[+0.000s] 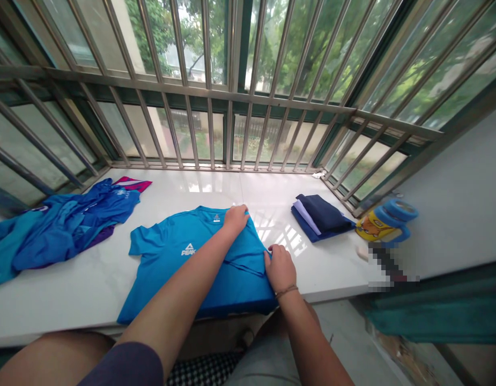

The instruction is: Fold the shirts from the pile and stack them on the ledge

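Observation:
A blue short-sleeved T-shirt (163, 271) lies front up on the white ledge, with a white PEAK logo on its chest. The collar faces the window, and the bottom edge hangs over the near side of the ledge. My left hand (236, 219) is closed on the shoulder just right of the collar. At the outer end of the right sleeve, my right hand (280, 266) pinches the fabric between thumb and fingers. That sleeve lies slanted toward me with a few creases, while the left sleeve (145, 239) spreads out flat.
Crumpled blue and purple clothes (82, 220) are heaped at the left. A stack of folded dark clothes (320, 214) sits at the right, beside a yellow and blue jug (386, 221). A pixelated patch covers something near the right edge. Metal window bars (209, 128) border the ledge (248, 187).

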{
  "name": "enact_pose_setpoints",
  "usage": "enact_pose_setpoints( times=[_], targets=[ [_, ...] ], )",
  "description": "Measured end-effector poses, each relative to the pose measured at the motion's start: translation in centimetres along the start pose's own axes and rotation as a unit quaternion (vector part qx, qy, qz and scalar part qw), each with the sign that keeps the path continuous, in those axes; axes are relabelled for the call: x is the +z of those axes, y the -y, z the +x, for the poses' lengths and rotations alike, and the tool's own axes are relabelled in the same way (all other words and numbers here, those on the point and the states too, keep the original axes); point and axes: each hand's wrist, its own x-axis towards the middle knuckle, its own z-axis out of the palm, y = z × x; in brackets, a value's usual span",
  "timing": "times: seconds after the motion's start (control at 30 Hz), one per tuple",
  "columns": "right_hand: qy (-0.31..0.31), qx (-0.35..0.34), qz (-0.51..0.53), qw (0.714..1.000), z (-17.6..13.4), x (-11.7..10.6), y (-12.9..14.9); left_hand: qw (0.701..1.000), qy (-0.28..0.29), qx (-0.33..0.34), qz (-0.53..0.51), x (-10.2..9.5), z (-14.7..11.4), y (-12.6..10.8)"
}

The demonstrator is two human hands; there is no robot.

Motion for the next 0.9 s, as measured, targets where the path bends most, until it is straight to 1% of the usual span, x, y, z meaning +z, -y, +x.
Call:
enact_pose_setpoints(
  times=[0.07, 0.13, 0.3, 0.5, 0.6, 0.7, 0.8, 0.9],
  targets=[
    [-0.006, -0.004, -0.002, 1.000, 0.0, -0.1, -0.1, 0.999, 0.007, -0.031, 0.015, 0.1, 0.4, -0.1],
    [-0.008, -0.009, -0.007, 1.000, -0.2, -0.2, -0.1, 0.998, 0.026, -0.049, 0.021, 0.2, 0.6, 0.0],
    [-0.013, -0.013, -0.016, 1.000, -0.6, 0.1, -0.3, 0.996, 0.073, -0.042, -0.011, 0.5, 1.5, 0.1],
    [-0.002, 0.004, -0.016, 1.000, -0.3, 0.5, -0.5, 0.992, 0.060, -0.061, -0.094, 1.1, 2.8, -0.5],
    [0.001, 0.009, -0.023, 1.000, 0.0, 0.5, -0.7, 0.986, 0.072, -0.066, -0.134, 1.3, 3.2, -0.2],
    [0.006, 0.020, -0.028, 0.999, 0.2, 0.3, -1.0, 0.984, 0.077, -0.049, -0.154, 1.5, 3.2, 0.2],
    [0.008, 0.035, -0.033, 0.999, 0.3, 0.2, -0.9, 0.986, 0.061, -0.022, -0.153, 1.6, 3.0, 0.3],
    [0.000, 0.032, -0.037, 0.999, 0.3, 0.2, -0.7, 0.989, 0.044, 0.000, -0.141, 1.9, 2.8, 0.0]
  ],
)
